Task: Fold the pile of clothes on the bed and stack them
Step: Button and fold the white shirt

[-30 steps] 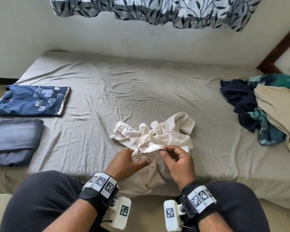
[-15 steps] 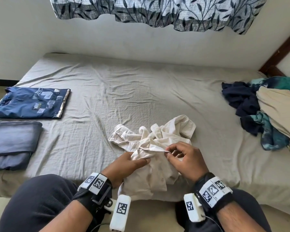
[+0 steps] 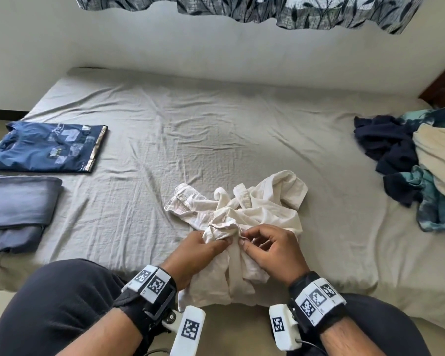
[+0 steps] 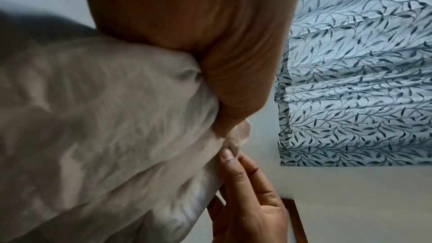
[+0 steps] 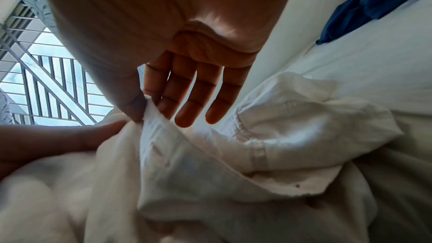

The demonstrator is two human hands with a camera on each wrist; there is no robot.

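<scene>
Sat at the near edge of the bed (image 3: 216,129). Had the cream shirt (image 3: 254,214) bunched up on the bed at that near edge, part of it hanging over the side. Pinched a fold of the shirt with the left hand (image 3: 198,253), thumb on top. Pinched the shirt's edge with the right hand (image 3: 270,250) too, between thumb and first finger, with the other fingers (image 5: 194,99) loose and straight. Kept both hands very close together, nearly touching.

Looked like hunting for the hem or collar, so the shirt could be opened out flat. Best done by sliding the hands apart along one edge, then lifting and giving a shake. Best not to grab two layers at once, or the shirt would stay twisted.

Had a folded blue shirt (image 3: 46,147) and folded grey cloth (image 3: 18,209) far left of the cream shirt. Had the pile of clothes (image 3: 416,163) far right of it, not folded yet.
</scene>
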